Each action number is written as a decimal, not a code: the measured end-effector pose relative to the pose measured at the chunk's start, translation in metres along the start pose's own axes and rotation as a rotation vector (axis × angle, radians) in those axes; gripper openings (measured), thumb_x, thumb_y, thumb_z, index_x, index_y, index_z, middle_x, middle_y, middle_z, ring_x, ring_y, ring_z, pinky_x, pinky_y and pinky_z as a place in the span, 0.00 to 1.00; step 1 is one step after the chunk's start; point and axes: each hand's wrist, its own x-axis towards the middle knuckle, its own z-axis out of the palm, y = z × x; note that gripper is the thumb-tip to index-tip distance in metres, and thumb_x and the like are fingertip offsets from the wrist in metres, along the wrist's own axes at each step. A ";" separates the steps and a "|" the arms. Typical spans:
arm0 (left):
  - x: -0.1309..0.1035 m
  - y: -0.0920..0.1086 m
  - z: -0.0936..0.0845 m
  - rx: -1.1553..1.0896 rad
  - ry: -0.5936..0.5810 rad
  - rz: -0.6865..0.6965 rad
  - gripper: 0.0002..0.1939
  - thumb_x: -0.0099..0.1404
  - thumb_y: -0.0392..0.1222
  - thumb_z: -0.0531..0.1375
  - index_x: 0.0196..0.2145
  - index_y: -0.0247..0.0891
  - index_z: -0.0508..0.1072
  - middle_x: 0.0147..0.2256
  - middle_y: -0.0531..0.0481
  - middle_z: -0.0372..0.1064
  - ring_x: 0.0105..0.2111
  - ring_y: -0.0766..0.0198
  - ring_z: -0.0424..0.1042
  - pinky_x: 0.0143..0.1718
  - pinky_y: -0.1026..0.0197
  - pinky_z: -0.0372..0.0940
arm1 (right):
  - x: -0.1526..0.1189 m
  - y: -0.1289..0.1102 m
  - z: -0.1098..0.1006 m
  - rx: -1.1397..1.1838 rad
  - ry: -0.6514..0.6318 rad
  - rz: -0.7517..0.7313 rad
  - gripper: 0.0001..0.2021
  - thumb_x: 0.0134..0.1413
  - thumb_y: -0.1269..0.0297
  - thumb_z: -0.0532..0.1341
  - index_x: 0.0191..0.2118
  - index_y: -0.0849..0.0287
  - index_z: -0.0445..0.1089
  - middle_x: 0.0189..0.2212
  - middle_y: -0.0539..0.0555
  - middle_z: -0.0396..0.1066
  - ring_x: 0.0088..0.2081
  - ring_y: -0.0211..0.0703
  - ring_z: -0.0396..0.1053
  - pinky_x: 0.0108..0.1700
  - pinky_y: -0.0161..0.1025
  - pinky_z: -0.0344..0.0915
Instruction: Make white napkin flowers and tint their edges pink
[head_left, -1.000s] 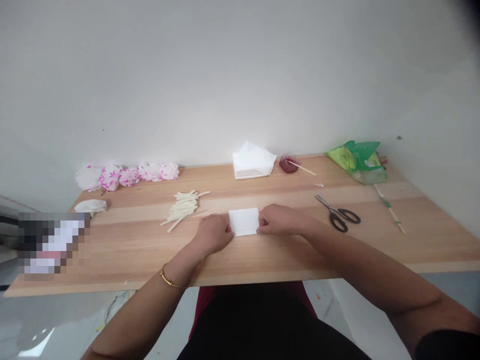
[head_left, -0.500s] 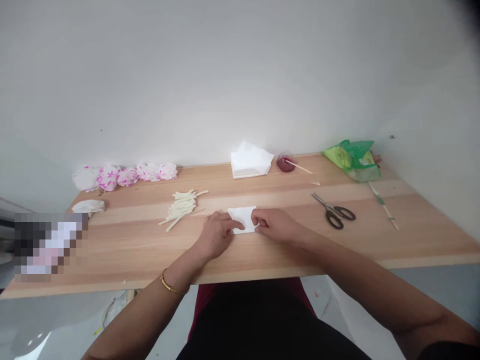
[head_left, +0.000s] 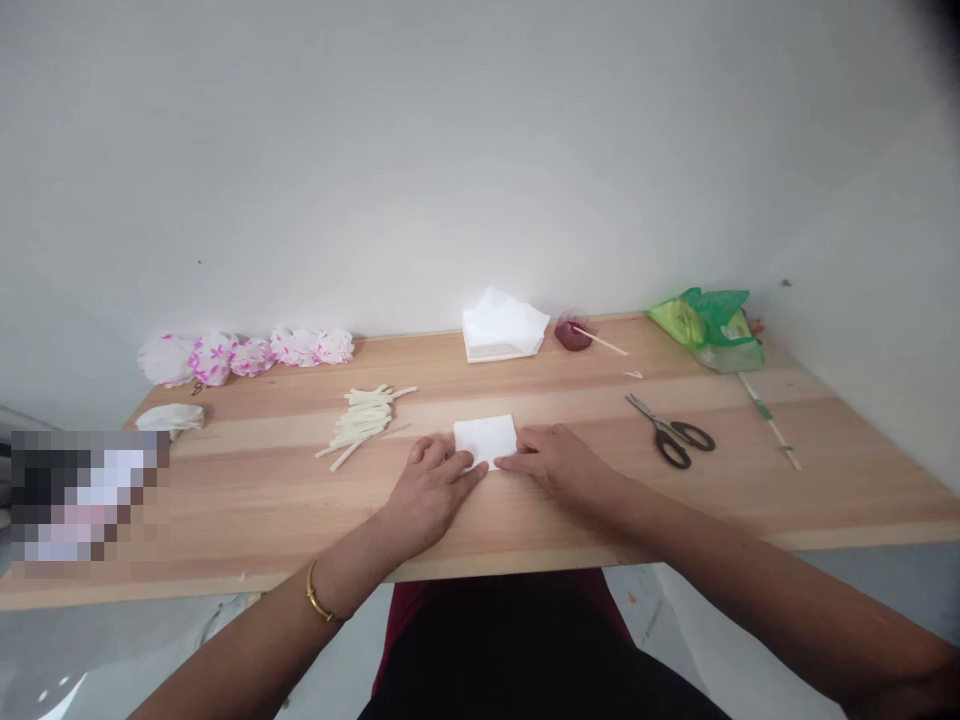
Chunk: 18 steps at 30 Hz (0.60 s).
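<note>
A folded white tissue (head_left: 486, 437) lies flat on the wooden table in front of me. At its left lower edge is my left hand (head_left: 433, 485), its fingers curled and its thumb pressed on the near edge. My right hand (head_left: 561, 462) grips the right side with bent fingers, thumb along the near edge. The two thumb tips almost meet at the bottom of the tissue. What the fingers do beneath the edges is hidden.
Pale twisted strips (head_left: 365, 420) lie left of the tissue, scissors (head_left: 671, 430) to the right. Behind are a tissue stack (head_left: 504, 328), a dark red bundle with a stick (head_left: 574, 335), a green plastic bag (head_left: 709, 325) and pink-and-white paper flowers (head_left: 247, 355). A wrapped stick (head_left: 769, 418) lies at right.
Both thumbs have shifted to the tissue's near edge, uncovering more of its surface. My right hand has moved from the top right corner down along its side.
</note>
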 end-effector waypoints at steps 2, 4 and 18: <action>-0.001 0.000 0.000 0.000 -0.004 0.005 0.19 0.68 0.36 0.50 0.55 0.42 0.65 0.45 0.45 0.68 0.45 0.54 0.60 0.49 0.46 0.53 | -0.004 0.000 -0.001 -0.062 -0.003 -0.026 0.14 0.63 0.60 0.52 0.37 0.58 0.74 0.29 0.51 0.67 0.33 0.40 0.61 0.38 0.38 0.54; -0.002 -0.001 0.001 -0.011 0.027 -0.020 0.18 0.67 0.35 0.50 0.54 0.41 0.66 0.45 0.45 0.69 0.45 0.54 0.61 0.49 0.46 0.54 | -0.007 0.001 0.001 -0.168 -0.012 -0.112 0.14 0.64 0.62 0.51 0.42 0.55 0.74 0.32 0.53 0.68 0.36 0.42 0.61 0.41 0.40 0.54; -0.010 0.001 -0.004 0.003 0.166 -0.090 0.20 0.65 0.31 0.51 0.54 0.34 0.65 0.53 0.40 0.65 0.51 0.50 0.60 0.52 0.46 0.56 | -0.016 0.007 0.012 -0.270 0.137 -0.281 0.18 0.62 0.72 0.51 0.51 0.49 0.70 0.51 0.60 0.64 0.51 0.49 0.61 0.49 0.49 0.57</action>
